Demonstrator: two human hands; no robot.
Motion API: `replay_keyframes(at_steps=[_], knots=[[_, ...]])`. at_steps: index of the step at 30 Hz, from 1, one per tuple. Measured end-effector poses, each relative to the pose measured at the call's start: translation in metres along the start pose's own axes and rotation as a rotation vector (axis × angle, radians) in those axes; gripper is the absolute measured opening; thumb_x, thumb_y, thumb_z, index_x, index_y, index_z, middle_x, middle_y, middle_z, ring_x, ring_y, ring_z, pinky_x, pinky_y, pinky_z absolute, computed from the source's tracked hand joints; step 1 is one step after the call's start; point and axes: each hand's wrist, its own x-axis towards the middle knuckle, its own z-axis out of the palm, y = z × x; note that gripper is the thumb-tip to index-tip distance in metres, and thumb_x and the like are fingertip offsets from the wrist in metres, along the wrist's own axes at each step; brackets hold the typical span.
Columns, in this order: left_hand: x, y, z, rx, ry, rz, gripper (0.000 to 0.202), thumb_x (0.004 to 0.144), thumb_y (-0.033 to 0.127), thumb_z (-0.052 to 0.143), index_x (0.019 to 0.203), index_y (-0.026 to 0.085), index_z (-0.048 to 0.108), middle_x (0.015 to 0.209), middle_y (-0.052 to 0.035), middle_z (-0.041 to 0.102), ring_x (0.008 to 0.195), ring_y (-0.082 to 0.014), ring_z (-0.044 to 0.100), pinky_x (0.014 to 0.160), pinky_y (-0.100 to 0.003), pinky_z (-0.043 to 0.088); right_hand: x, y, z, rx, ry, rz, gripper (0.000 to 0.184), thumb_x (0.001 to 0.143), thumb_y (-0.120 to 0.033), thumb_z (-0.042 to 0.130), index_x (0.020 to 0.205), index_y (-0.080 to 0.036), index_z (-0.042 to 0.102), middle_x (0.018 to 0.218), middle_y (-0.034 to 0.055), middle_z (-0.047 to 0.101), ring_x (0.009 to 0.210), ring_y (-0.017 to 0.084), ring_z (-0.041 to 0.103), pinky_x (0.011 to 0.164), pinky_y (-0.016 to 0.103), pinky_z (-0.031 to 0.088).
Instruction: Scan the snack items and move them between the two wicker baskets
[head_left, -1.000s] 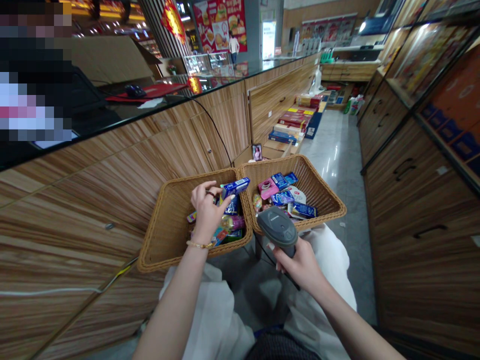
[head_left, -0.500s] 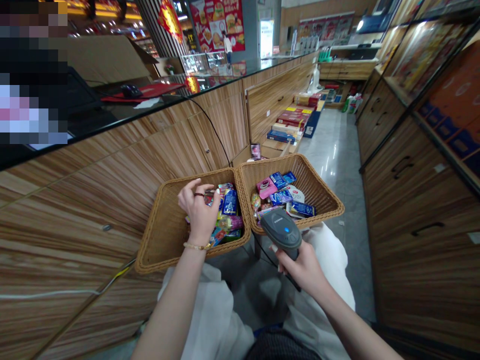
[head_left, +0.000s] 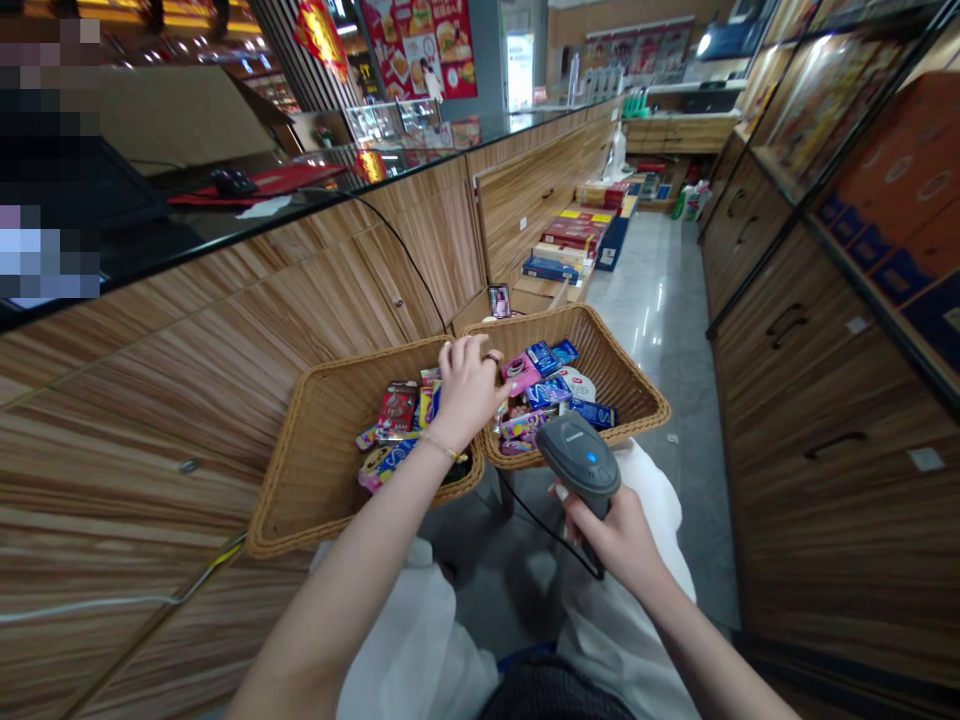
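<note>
Packaged goods are held in both wicker baskets, and neither basket has been emptied. A red packet (head_left: 396, 408) and blue packets (head_left: 388, 462) lie in the left basket (head_left: 315, 450); a pink box (head_left: 521, 373) and blue wrappers (head_left: 547, 392) lie in the right basket (head_left: 600, 345). The left hand (head_left: 469, 390) is half-curled above the meeting rims, and no held item can be confirmed. A handheld barcode scanner (head_left: 579, 462), its blue indicator lit, is gripped firmly in the right hand (head_left: 619, 540). Lettering on scanner and packets is too small to be read.
</note>
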Motion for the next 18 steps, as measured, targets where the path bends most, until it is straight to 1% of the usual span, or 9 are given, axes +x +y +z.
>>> replay_keyframes(at_steps=[4,7,10,12,14,18], knots=[[0.029,0.015,0.019,0.033,-0.161,0.043,0.041,0.089,0.044,0.073,0.117,0.015,0.074,0.145,-0.0181,0.056,0.139,-0.0374,0.044,0.123,-0.058,0.028,-0.001,0.002,-0.002,0.020,-0.009,0.006,0.027,0.087,-0.046,0.067,0.078,-0.022,0.059,0.048,0.0011,0.065,0.041,0.019,0.063,0.047,0.028,0.051],[0.046,0.026,0.038,0.068,-0.252,0.066,0.044,0.087,0.046,0.074,0.118,0.014,0.075,0.146,-0.0182,0.055,0.138,-0.0375,0.044,0.123,-0.057,0.028,0.000,0.003,-0.005,0.019,0.001,0.006,0.025,0.087,-0.044,0.067,0.077,-0.022,0.059,0.048,0.0008,0.065,0.041,0.018,0.063,0.047,0.027,0.050],[0.061,0.037,0.059,0.114,-0.333,0.103,0.049,0.084,0.049,0.075,0.117,0.013,0.076,0.142,-0.0199,0.057,0.137,-0.0381,0.044,0.122,-0.059,0.027,0.001,0.003,-0.007,0.015,0.012,0.003,0.024,0.087,-0.041,0.066,0.074,-0.022,0.059,0.048,0.0007,0.065,0.042,0.018,0.062,0.048,0.026,0.050],[0.070,0.045,0.072,0.131,-0.353,0.127,0.050,0.084,0.049,0.074,0.119,0.012,0.076,0.139,-0.0200,0.059,0.136,-0.0377,0.044,0.123,-0.059,0.024,0.002,0.002,-0.008,0.015,0.021,0.003,0.024,0.087,-0.040,0.066,0.072,-0.022,0.058,0.048,0.0007,0.065,0.042,0.017,0.062,0.048,0.026,0.051],[0.080,0.053,0.085,0.138,-0.349,0.144,0.050,0.084,0.046,0.073,0.121,0.013,0.076,0.140,-0.0192,0.058,0.137,-0.0367,0.044,0.124,-0.058,0.021,0.002,0.003,-0.007,0.020,0.025,0.010,0.023,0.087,-0.039,0.066,0.073,-0.022,0.058,0.048,0.0004,0.065,0.042,0.017,0.062,0.048,0.026,0.050],[0.096,0.064,0.106,0.175,-0.346,0.143,0.043,0.088,0.039,0.069,0.122,0.015,0.077,0.141,-0.0185,0.059,0.137,-0.0359,0.043,0.125,-0.057,0.019,0.003,0.004,-0.006,0.023,0.013,0.007,0.020,0.085,-0.037,0.066,0.074,-0.021,0.059,0.047,-0.0001,0.063,0.041,0.017,0.062,0.047,0.026,0.049]])
